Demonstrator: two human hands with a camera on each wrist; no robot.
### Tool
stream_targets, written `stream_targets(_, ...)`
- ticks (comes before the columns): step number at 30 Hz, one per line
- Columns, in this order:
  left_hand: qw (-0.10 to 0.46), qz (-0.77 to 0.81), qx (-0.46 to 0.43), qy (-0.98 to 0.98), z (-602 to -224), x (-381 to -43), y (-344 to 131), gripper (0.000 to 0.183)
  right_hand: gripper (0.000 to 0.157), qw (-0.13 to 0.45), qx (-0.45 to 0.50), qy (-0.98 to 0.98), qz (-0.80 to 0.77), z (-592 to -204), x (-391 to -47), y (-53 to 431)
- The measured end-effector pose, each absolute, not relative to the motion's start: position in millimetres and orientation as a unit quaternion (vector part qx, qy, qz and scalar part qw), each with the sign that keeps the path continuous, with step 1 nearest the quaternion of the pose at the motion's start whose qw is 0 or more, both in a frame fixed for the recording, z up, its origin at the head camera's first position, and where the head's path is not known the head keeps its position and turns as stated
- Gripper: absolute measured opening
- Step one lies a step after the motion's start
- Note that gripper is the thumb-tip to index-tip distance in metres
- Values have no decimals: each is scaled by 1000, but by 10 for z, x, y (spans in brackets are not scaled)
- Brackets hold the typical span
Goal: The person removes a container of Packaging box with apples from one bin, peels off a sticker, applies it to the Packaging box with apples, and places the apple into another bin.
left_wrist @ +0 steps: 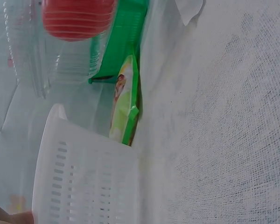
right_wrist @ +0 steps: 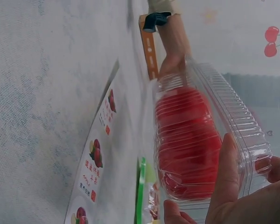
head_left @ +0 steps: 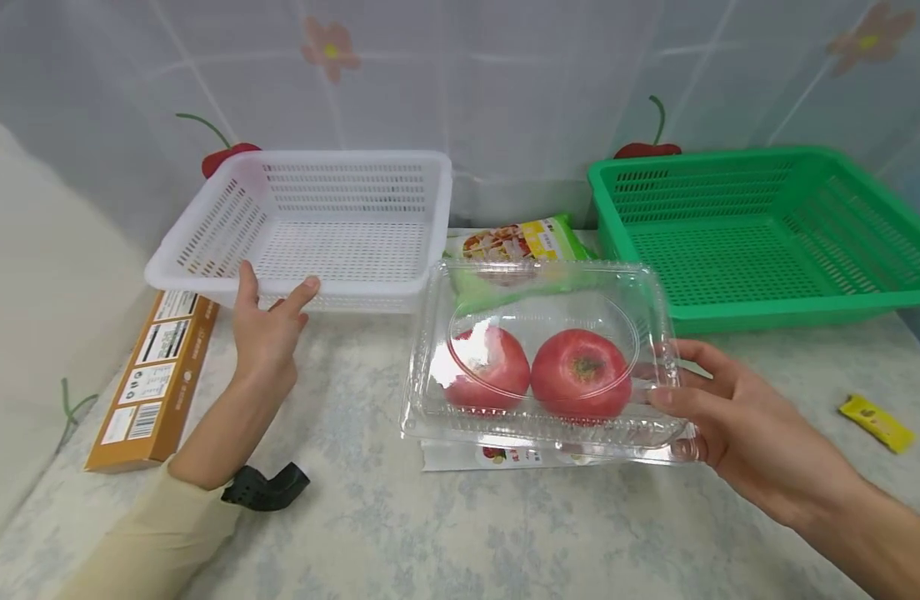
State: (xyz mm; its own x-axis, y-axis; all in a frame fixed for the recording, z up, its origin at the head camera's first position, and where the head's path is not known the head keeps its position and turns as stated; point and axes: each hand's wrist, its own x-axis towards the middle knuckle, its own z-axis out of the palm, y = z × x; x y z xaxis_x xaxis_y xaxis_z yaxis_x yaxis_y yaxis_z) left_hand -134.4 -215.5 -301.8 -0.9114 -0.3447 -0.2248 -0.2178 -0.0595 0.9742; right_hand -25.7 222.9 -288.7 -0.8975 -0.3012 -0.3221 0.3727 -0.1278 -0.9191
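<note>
My right hand (head_left: 752, 417) grips the right end of a clear plastic clamshell box (head_left: 542, 287), thumb on its side. Two red apples (head_left: 580, 375) lie side by side inside the box, which is tilted above the table. In the right wrist view, the thumb (right_wrist: 226, 168) overlaps the ribbed plastic wall. My left hand (head_left: 268, 333) is at the front rim of a white plastic basket (head_left: 437, 208), fingers spread and reaching over the edge. Only a bit of that hand shows in the left wrist view, close to the basket's rim.
A green basket (head_left: 775, 312) stands at the back right. Behind the box lies a green food packet (head_left: 550, 242), and under it a printed sheet (head_left: 452, 457). An orange-brown carton (head_left: 148, 383) and a black curved piece (head_left: 265, 490) are at left, a yellow wrapper (head_left: 876, 422) at right.
</note>
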Motion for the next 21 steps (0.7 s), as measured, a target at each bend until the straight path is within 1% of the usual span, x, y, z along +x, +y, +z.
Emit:
stream_targets(5, 55, -695, 203, -687, -3021, -1361, -2172, 98, 43, 229, 72, 640, -730, -2946, -219, 2192)
stream_targets(10, 62, -694, 201, -688, -3020, -1365, -2183, 97, 42, 235, 86, 638, -728, -2987, -225, 2090)
stream_targets(17, 62, -688, 201, -695, -3031, -1357, -2190, 96, 51, 236, 116, 638, -724, -3012, -332, 1947)
stream_targets(21, 60, -683, 204, -698, -3039, -1363, -2191, 95, 51, 233, 109, 641, -723, -3048, -403, 1933)
